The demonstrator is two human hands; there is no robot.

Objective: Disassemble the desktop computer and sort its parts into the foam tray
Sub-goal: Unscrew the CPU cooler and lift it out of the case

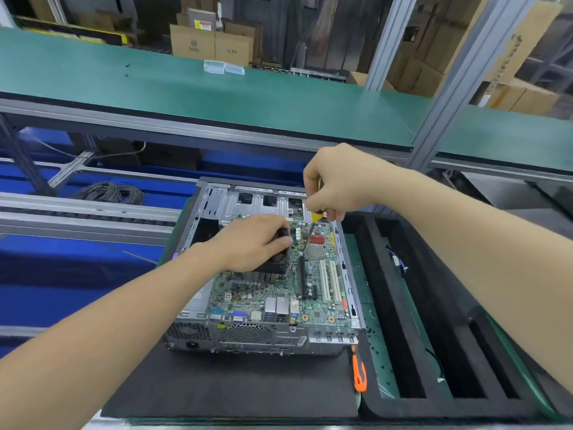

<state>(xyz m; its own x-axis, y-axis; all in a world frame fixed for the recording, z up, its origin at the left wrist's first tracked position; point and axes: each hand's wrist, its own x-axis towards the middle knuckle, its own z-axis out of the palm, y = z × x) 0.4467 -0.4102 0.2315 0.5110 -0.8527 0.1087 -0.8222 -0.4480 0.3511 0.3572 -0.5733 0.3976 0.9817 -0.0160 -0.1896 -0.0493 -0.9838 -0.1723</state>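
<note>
Only partly stripped: desktop computer (pixel 263 333) open on a black mat (pixel 217 386), motherboard (pixel 248 293) not yet out, left hand (pixel 254 243) fingers clasping the cooler (pixel 276 268), right hand (pixel 338 184) fingers gripping a screwdriver (pixel 317 216), foam tray (pixel 434 408) just beside, nearly unfilled.

grey desktop case (pixel 263 335) lying flat, lid off, green motherboard (pixel 248 293) bared inside, black cooler (pixel 274 268) seated on it; black foam tray (pixel 434 409) just beside on the right, long slots.
</note>
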